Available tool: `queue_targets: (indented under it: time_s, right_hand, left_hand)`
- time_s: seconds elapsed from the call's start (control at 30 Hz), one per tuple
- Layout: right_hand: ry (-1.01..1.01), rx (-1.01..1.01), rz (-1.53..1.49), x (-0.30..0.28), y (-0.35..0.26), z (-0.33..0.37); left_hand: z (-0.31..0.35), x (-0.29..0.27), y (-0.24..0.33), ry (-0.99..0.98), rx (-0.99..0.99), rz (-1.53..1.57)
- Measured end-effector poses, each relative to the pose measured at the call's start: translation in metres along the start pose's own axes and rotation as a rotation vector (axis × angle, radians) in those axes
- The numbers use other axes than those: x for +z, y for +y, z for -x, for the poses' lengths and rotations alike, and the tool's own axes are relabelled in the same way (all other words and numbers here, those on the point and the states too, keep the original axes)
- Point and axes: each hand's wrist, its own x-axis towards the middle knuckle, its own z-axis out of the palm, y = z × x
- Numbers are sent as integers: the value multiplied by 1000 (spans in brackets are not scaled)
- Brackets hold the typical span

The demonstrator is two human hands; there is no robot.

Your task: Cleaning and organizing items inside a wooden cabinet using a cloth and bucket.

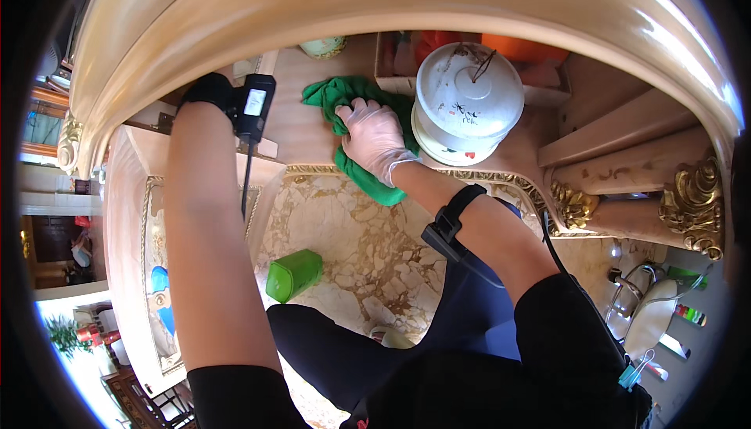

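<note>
My right hand point(374, 136), in a clear thin glove, presses a crumpled green cloth point(368, 182) against the pale wooden shelf inside the cabinet. Its fingers curl into the fabric, and part of the cloth hangs over the shelf's front edge. Just right of the cloth stands a white lidded ceramic jar point(469, 93) with dark markings and a cord on its lid. My left forearm reaches up under the curved cabinet top, which hides that hand; only the wrist with a black strap and small device point(254, 108) shows.
Behind the jar is an open box point(395, 83) holding red and orange things. A patterned ceramic piece point(324, 46) stands farther back. A green container point(294, 275) is on the marble floor point(352, 233) by my knee. Gilded carved wooden posts point(692, 206) stand at right.
</note>
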Motion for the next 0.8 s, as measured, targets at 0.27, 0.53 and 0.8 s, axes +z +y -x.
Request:
queue_targets:
  time_s: [0.27, 0.53, 0.8]
  right_hand:
    - [-10, 16, 16, -2, -5, -2]
    - [25, 29, -22, -7, -4, 1]
    - [25, -4, 21, -4, -6, -1]
  left_hand:
    - [18, 18, 15, -45, -73, 143]
    - [36, 52, 33, -124, -199, 300]
    - [39, 75, 33, -186, -288, 380]
